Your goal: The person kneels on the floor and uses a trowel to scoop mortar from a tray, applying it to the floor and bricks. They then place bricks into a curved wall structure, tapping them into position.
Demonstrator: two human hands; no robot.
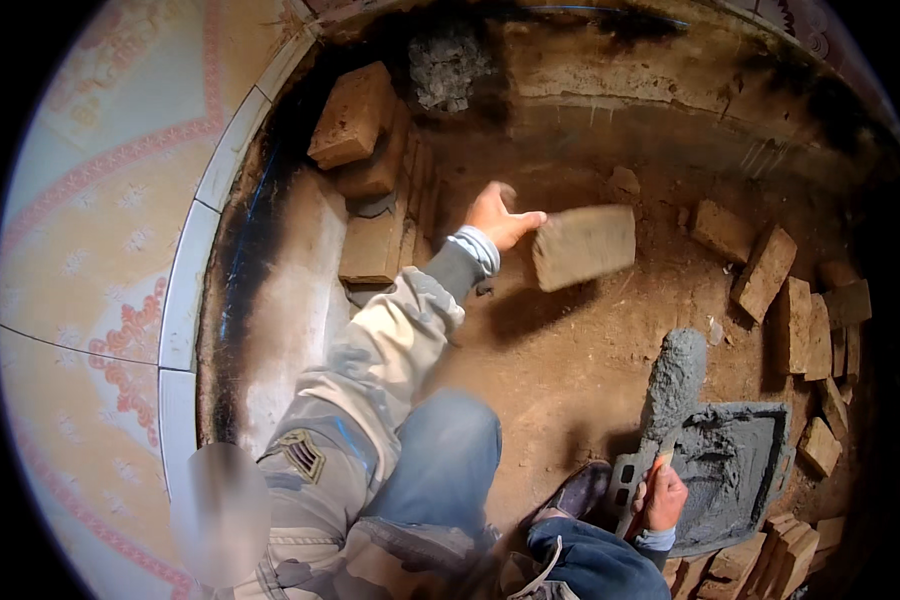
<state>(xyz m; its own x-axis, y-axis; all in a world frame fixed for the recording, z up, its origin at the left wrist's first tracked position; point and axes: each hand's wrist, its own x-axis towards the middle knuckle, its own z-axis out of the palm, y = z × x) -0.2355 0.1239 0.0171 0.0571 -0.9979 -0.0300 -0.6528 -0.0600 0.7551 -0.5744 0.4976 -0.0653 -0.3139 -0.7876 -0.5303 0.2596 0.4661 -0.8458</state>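
Note:
My left hand (502,217) reaches out over the dirt, closed at the left end of a pale brick (586,250). The brick is tilted and blurred, with a shadow on the ground beneath it. A fingertip or thumb meets its upper left corner; the rest of the grip is blurred. Low on the right, my right hand (662,498) is wrapped round the orange handle of a trowel (667,442). A long heap of wet grey mortar (678,372) covers the blade. Under the trowel lies a shallow dark tub (782,440) with more mortar in it.
Stacked bricks (370,245) rise beside the pale ledge at left. Loose bricks (768,272) line the right side, and more bricks (735,562) lie below the tub. A grey lump (450,68) sits at the far wall. White tile edging (190,270) borders the pit. My shoe (582,487) is near the tub.

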